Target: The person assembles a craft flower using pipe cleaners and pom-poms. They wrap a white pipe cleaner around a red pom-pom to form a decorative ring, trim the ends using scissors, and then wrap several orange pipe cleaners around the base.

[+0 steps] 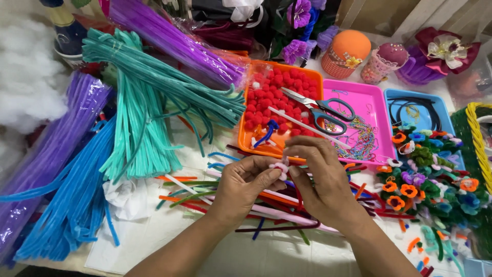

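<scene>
A small pink and white flower (280, 167) is held in the middle of the picture. It is pinched by the fingers of the left hand (245, 185) at its 9 o'clock side. It is also pinched by the right hand (322, 179) at its 3 o'clock side. Both sets of fingers are closed tight on it. Loose stems (266, 202) are spread on the table under the hands. An orange tray (279, 105) of red pom-poms is seen at 12 o'clock. Scissors (320, 107) are laid across it and a pink tray (366, 110). Teal stems (141, 113) are piled at 10 o'clock. Made flowers (425, 174) are heaped at 3 o'clock.
</scene>
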